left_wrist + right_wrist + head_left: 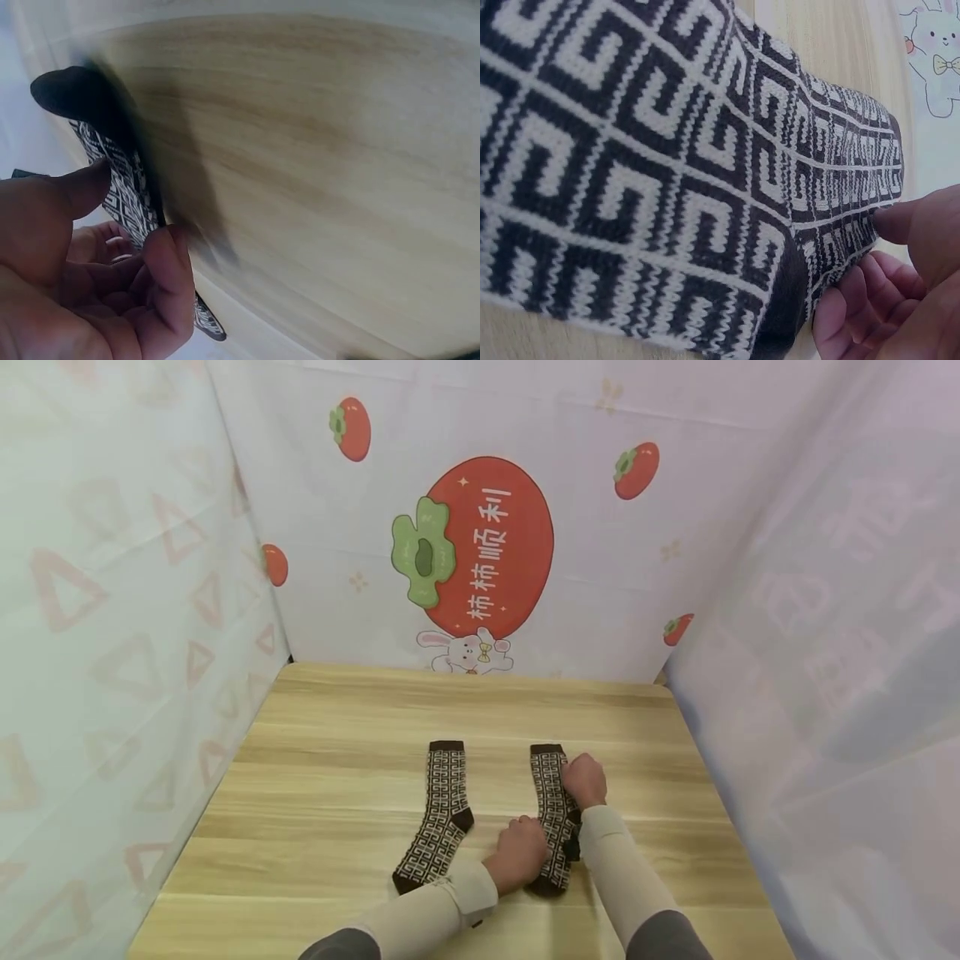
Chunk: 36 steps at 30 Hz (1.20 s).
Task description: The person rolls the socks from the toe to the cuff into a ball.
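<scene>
A dark brown sock with a pale geometric pattern (551, 793) is at the right of the table, its cuff toward the back wall. My left hand (522, 852) pinches it by the edge near the foot; in the left wrist view, thumb and fingers (169, 262) stand either side of the knit, with the dark toe (75, 94) beyond. My right hand (585, 781) pinches the opposite edge, just below the cuff. The right wrist view shows that thumb (900, 225) over the patterned knit (630, 150), fingers curled beneath. The dark heel is partly hidden by my right wrist.
A matching sock (446, 785) lies flat to the left, its toe beside my left sleeve (427, 914). The wood-grain table (300, 793) is bounded by a printed cloth at the back (585, 585) and cloth walls at both sides.
</scene>
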Each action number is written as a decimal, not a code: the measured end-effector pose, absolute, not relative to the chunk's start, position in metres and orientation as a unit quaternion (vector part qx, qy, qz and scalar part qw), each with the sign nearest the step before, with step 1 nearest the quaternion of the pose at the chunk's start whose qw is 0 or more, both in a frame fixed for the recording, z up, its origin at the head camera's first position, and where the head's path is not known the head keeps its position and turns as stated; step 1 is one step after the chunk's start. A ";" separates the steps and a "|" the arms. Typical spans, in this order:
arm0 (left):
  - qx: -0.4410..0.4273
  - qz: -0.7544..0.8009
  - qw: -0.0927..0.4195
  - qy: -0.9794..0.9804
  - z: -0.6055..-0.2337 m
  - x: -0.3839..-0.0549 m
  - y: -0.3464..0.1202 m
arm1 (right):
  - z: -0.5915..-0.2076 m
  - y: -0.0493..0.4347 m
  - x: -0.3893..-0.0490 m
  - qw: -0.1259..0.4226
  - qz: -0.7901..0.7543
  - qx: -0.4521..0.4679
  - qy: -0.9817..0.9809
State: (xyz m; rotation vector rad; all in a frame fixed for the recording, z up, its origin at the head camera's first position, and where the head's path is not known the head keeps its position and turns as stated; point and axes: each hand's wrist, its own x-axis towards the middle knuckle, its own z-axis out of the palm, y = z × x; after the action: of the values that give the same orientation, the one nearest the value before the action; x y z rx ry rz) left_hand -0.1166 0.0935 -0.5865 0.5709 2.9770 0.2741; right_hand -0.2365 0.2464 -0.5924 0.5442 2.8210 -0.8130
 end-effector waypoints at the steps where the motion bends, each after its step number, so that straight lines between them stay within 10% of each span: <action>1: 0.188 0.081 0.044 0.978 -0.588 -0.116 0.095 | -0.592 0.246 -0.236 0.077 -0.271 0.183 0.942; 36: 0.210 0.261 0.141 0.932 -0.591 -0.137 0.088 | -0.580 0.247 -0.233 0.047 -0.278 0.158 0.946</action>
State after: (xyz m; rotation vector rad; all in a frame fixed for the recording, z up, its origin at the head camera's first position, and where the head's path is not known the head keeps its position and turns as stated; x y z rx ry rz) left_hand -0.1375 0.0878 -0.5907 0.6053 2.6898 0.7530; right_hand -0.2330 0.2473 -0.5804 0.4811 2.8875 -0.8486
